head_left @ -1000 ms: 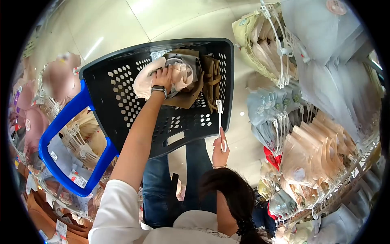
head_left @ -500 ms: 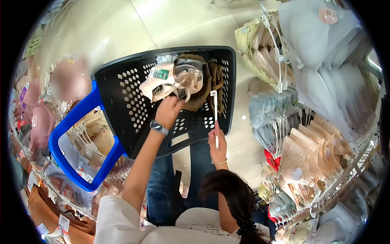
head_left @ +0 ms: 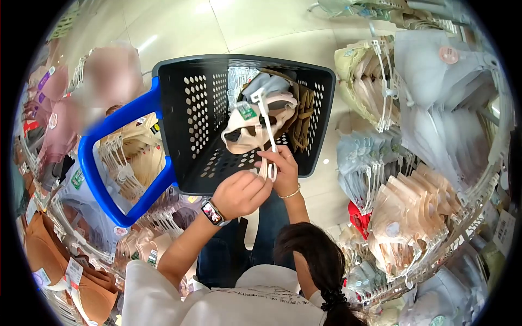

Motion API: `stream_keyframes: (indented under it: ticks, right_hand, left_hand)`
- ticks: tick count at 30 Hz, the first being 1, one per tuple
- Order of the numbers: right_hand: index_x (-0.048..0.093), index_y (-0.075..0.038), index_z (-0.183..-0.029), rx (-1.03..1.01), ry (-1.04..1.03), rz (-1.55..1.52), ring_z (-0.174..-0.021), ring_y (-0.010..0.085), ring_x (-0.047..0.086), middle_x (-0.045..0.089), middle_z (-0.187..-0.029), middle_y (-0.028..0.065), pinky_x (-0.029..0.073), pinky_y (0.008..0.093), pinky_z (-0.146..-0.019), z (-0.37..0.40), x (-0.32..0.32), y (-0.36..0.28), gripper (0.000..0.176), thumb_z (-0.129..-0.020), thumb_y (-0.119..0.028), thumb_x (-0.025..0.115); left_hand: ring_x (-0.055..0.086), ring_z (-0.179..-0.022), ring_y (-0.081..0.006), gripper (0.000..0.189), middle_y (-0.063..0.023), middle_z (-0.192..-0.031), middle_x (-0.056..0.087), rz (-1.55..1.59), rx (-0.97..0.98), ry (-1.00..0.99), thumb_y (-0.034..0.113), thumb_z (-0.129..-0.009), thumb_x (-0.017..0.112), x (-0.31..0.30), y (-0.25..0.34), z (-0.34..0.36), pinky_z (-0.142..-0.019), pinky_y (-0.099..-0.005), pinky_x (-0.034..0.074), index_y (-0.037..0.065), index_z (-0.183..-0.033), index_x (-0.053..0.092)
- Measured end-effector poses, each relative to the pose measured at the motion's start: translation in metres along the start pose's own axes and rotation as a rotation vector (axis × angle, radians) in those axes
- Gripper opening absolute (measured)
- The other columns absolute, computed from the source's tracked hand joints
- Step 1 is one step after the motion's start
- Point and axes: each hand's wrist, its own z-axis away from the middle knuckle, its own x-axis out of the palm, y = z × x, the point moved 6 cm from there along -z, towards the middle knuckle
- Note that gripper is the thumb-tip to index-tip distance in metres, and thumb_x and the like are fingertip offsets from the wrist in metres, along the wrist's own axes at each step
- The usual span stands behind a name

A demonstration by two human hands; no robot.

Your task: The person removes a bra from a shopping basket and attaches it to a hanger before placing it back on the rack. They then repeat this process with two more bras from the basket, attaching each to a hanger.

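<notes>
My right hand (head_left: 285, 173), with a thin bracelet at the wrist, is closed around a slim white hanger (head_left: 268, 126) that points up over the basket. Close against it, my left hand (head_left: 243, 193), wearing a watch, pinches the pale strap (head_left: 263, 168) of a bra beside the hanger's lower end. The cream bra (head_left: 244, 138) with a green tag hangs down from there over the black basket (head_left: 196, 171). Below it in the basket lie a grey garment (head_left: 269, 84) and brown folded pieces (head_left: 302, 117).
The basket's blue handle (head_left: 89, 179) sticks out to the left. Racks of bras on hangers stand on both sides, with beige bras (head_left: 405, 212) and grey ones (head_left: 435, 98) on the right and brown ones (head_left: 51, 244) on the left. Pale floor tiles (head_left: 261, 24) lie beyond.
My left hand has drawn back from the garments in the basket toward my right hand and now pinches a strap. The cream bra has shifted toward me, and the hanger now overlaps it.
</notes>
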Motion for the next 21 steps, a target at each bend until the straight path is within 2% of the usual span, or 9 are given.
stream_keyframes:
  ticks: [4, 6, 9, 11, 12, 16, 18, 20, 21]
  right_hand:
    - [0.060, -0.006, -0.087, -0.079, 0.049, 0.182, -0.062, 0.0155, 0.053, 0.049, -0.083, 0.0070, 0.045, 0.0239, -0.055, 0.011, -0.004, -0.048, 0.029, -0.059, 0.001, 0.065]
    - [0.060, -0.001, -0.084, -0.112, 0.023, 0.050, -0.066, 0.0121, 0.053, 0.050, -0.084, 0.0078, 0.045, 0.0205, -0.054, 0.021, -0.002, -0.066, 0.026, -0.060, 0.008, 0.066]
    - [0.060, 0.000, -0.081, -0.163, 0.043, 0.090, -0.070, 0.0169, 0.056, 0.053, -0.081, 0.0106, 0.050, 0.0233, -0.059, 0.032, -0.009, -0.119, 0.022, -0.062, 0.012, 0.061]
    - [0.060, 0.001, -0.079, -0.248, 0.073, 0.132, -0.068, 0.0176, 0.056, 0.054, -0.079, 0.0112, 0.049, 0.0242, -0.058, 0.040, -0.012, -0.157, 0.020, -0.064, 0.014, 0.058]
    - [0.061, -0.003, -0.077, -0.269, 0.116, 0.149, -0.067, 0.0182, 0.056, 0.056, -0.075, 0.0091, 0.045, 0.0247, -0.057, 0.045, -0.013, -0.179, 0.020, -0.060, 0.007, 0.064]
    - [0.061, -0.002, -0.078, -0.349, 0.112, 0.069, -0.067, 0.0191, 0.056, 0.056, -0.076, 0.0109, 0.046, 0.0250, -0.058, 0.069, -0.012, -0.239, 0.021, -0.061, 0.010, 0.061]
    - [0.060, 0.000, -0.079, -0.386, 0.099, 0.004, -0.067, 0.0195, 0.056, 0.057, -0.077, 0.0135, 0.047, 0.0247, -0.059, 0.080, -0.013, -0.270, 0.020, -0.063, 0.011, 0.058]
    - [0.059, 0.000, -0.081, -0.355, 0.103, -0.090, -0.068, 0.0191, 0.056, 0.056, -0.077, 0.0140, 0.047, 0.0242, -0.059, 0.087, -0.013, -0.290, 0.020, -0.065, 0.012, 0.055]
    - [0.058, -0.001, -0.082, -0.355, 0.073, -0.201, -0.068, 0.0184, 0.055, 0.056, -0.079, 0.0142, 0.047, 0.0233, -0.059, 0.089, -0.013, -0.296, 0.020, -0.066, 0.012, 0.056]
  left_hand:
    - [0.050, -0.061, -0.0166, 0.019, -0.0050, -0.070, 0.051, 0.031, 0.010, 0.053, 0.006, -0.058, 0.057, -0.038, 0.035, 0.002, -0.057, -0.0253, 0.044, 0.001, -0.076, 0.056]
    - [0.050, -0.061, -0.0150, 0.016, -0.0038, -0.067, 0.049, 0.018, 0.087, 0.091, 0.007, -0.058, 0.056, -0.069, 0.061, -0.003, -0.057, -0.0236, 0.044, 0.003, -0.074, 0.056]
    - [0.050, -0.062, -0.0144, 0.016, -0.0031, -0.066, 0.048, 0.036, 0.159, 0.072, 0.007, -0.058, 0.056, -0.115, 0.092, 0.000, -0.057, -0.0232, 0.043, 0.003, -0.074, 0.056]
    - [0.050, -0.063, -0.0139, 0.016, -0.0022, -0.066, 0.047, 0.008, 0.277, 0.094, 0.008, -0.059, 0.056, -0.150, 0.109, 0.005, -0.057, -0.0223, 0.043, 0.003, -0.074, 0.056]
    - [0.050, -0.063, -0.0139, 0.016, -0.0022, -0.066, 0.047, -0.001, 0.301, 0.110, 0.008, -0.059, 0.056, -0.166, 0.116, 0.009, -0.057, -0.0223, 0.043, 0.003, -0.074, 0.056]
    - [0.051, -0.069, -0.0146, 0.027, -0.0012, -0.074, 0.049, -0.013, 0.367, 0.127, 0.012, -0.062, 0.056, -0.217, 0.141, 0.024, -0.062, -0.0247, 0.043, 0.006, -0.088, 0.055]
    - [0.051, -0.076, -0.0152, 0.030, -0.0017, -0.081, 0.052, -0.115, 0.171, 0.173, 0.015, -0.065, 0.056, -0.232, 0.135, 0.029, -0.069, -0.0280, 0.041, 0.007, -0.093, 0.053]
    - [0.050, -0.088, -0.0177, 0.042, -0.0028, -0.093, 0.054, -0.227, -0.080, 0.149, 0.022, -0.060, 0.063, -0.237, 0.125, 0.036, -0.077, -0.0303, 0.037, 0.007, -0.098, 0.050]
    - [0.050, -0.089, -0.0184, 0.044, -0.0030, -0.094, 0.054, -0.189, -0.109, 0.170, 0.023, -0.060, 0.064, -0.240, 0.123, 0.041, -0.078, -0.0308, 0.037, 0.007, -0.099, 0.050]
